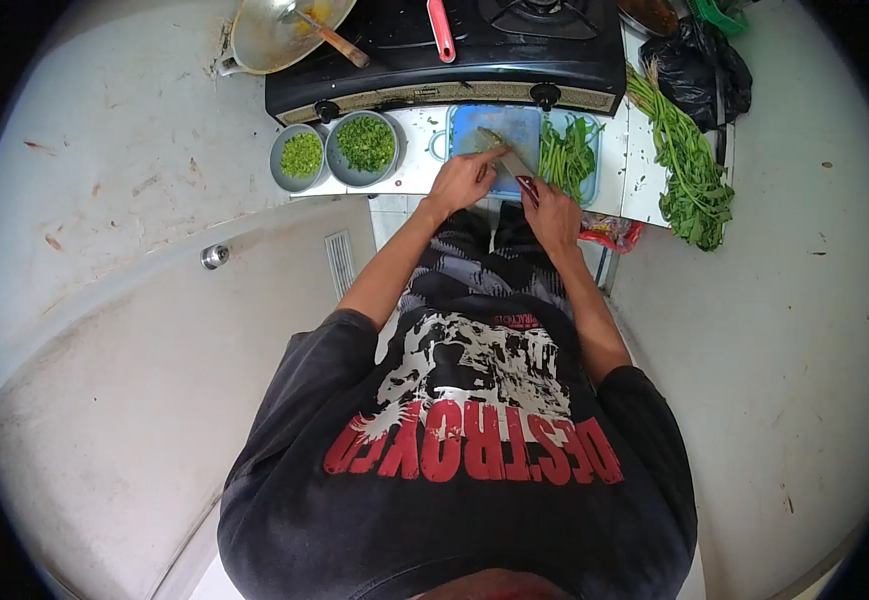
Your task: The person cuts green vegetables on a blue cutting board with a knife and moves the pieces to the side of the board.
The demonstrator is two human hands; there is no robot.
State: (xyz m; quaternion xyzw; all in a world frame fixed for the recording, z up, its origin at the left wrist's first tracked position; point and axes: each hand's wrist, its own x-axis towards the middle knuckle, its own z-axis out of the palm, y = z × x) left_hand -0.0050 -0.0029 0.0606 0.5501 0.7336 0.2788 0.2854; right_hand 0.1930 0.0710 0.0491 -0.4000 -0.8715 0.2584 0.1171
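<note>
Resting over the board (475, 125), a knife (508, 158) is gripped tight by the right hand (553, 215); its blade is touched by the half-open left hand (460, 180), beside the beans (567, 155).

The counter (415, 180) holds stove (445, 62), two bowls (365, 146), board (503, 128), greens (693, 172).
</note>
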